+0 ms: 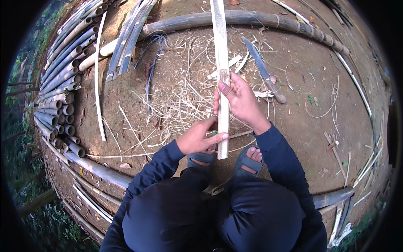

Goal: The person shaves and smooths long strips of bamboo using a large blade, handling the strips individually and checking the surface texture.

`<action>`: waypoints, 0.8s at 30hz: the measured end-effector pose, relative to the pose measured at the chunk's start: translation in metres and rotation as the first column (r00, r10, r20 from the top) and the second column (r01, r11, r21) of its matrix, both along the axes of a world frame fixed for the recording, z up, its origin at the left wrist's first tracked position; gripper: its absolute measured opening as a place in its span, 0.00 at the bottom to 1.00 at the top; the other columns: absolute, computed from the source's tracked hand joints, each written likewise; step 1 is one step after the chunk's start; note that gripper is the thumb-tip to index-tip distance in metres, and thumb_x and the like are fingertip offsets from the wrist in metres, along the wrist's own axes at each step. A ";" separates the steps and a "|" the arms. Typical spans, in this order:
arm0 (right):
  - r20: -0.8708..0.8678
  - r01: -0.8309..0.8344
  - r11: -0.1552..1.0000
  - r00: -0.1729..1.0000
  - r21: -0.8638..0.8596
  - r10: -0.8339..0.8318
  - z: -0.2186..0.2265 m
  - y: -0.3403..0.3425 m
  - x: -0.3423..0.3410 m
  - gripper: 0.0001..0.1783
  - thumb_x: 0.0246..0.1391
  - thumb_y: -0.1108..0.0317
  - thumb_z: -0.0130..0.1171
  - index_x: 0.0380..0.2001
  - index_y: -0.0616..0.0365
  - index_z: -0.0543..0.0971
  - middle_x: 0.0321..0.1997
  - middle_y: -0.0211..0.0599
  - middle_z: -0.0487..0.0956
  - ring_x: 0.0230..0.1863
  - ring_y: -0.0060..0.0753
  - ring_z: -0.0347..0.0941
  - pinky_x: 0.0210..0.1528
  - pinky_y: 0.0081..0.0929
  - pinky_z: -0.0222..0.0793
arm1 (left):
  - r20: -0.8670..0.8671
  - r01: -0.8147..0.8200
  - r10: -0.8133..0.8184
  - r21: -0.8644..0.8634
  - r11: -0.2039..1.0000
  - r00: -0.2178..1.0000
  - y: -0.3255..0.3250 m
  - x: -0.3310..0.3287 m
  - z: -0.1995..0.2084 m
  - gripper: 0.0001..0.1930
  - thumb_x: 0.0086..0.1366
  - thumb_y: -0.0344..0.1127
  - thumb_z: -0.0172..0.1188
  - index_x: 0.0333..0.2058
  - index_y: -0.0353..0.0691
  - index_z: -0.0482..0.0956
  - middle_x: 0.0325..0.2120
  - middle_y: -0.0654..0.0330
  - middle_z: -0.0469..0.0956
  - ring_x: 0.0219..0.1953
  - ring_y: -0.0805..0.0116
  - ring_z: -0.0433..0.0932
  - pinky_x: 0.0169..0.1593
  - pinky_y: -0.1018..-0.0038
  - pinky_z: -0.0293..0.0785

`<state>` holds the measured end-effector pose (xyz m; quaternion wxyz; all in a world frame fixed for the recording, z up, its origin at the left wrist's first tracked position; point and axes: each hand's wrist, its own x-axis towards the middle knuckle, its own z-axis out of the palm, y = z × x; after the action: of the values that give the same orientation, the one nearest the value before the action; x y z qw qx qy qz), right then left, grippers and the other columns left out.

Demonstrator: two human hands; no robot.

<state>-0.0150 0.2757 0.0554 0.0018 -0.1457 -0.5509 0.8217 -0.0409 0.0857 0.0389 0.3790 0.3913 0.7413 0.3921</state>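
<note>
A long pale split-bamboo strip (221,46) stands lengthwise before me, its near end between my feet. My right hand (239,98) is closed around it near a darker node, thumb laid across its face. Lower down, my left hand (200,137) grips the strip near its near end, with the thumb on top and the fingers partly hidden behind. A large knife (258,63) with a dark blade and brown handle lies on the ground to the right of the strip. Curly bamboo shavings (180,103) are heaped beyond my hands.
Stacked bamboo poles (58,109) lie at the left, cut ends facing inward. One thick pole (189,21) crosses the far side; another pole (100,170) lies at the near left. Dark split slats (128,42) lean over the far pole. My sandalled feet (250,161) rest on bare soil.
</note>
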 end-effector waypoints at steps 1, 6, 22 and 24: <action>-0.007 -0.014 0.999 1.000 0.034 0.014 -0.003 0.008 0.001 0.11 0.68 0.67 0.48 0.46 0.63 0.68 0.25 0.33 0.76 0.20 0.21 0.72 0.20 0.24 0.69 | -0.203 -0.049 0.065 0.082 0.995 0.977 -0.005 -0.005 0.016 0.22 0.63 0.43 0.65 0.48 0.34 0.75 0.33 0.52 0.81 0.37 0.61 0.82 0.43 0.69 0.78; -0.120 0.086 0.729 0.993 0.679 -0.006 -0.015 0.039 0.016 0.09 0.64 0.66 0.53 0.41 0.60 0.74 0.22 0.33 0.74 0.18 0.24 0.68 0.20 0.26 0.64 | -0.864 -0.018 0.237 0.256 0.966 0.444 -0.019 -0.051 0.115 0.23 0.56 0.42 0.71 0.47 0.38 0.77 0.43 0.51 0.78 0.49 0.55 0.78 0.52 0.63 0.74; -0.268 0.277 0.006 0.934 0.961 -0.235 -0.052 0.149 0.025 0.21 0.57 0.60 0.59 0.49 0.60 0.76 0.48 0.50 0.76 0.56 0.49 0.69 0.59 0.42 0.64 | 0.574 -0.135 0.502 -0.562 0.816 0.647 -0.073 -0.032 0.044 0.23 0.74 0.55 0.44 0.28 0.42 0.66 0.11 0.68 0.60 0.06 0.81 0.55 0.10 0.81 0.54; 0.069 -0.071 0.010 0.917 0.997 -0.394 -0.125 0.183 0.059 0.24 0.57 0.61 0.60 0.54 0.61 0.72 0.49 0.51 0.75 0.56 0.51 0.69 0.59 0.44 0.64 | 0.650 -0.168 0.538 -0.543 0.823 0.537 -0.062 -0.022 0.024 0.22 0.74 0.55 0.44 0.28 0.42 0.66 0.11 0.69 0.59 0.06 0.81 0.54 0.09 0.81 0.53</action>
<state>0.0441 0.4588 -0.0692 0.1060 -0.3015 -0.9339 0.1605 -0.0633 0.0238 0.0629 0.6462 -0.0724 0.6305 0.4239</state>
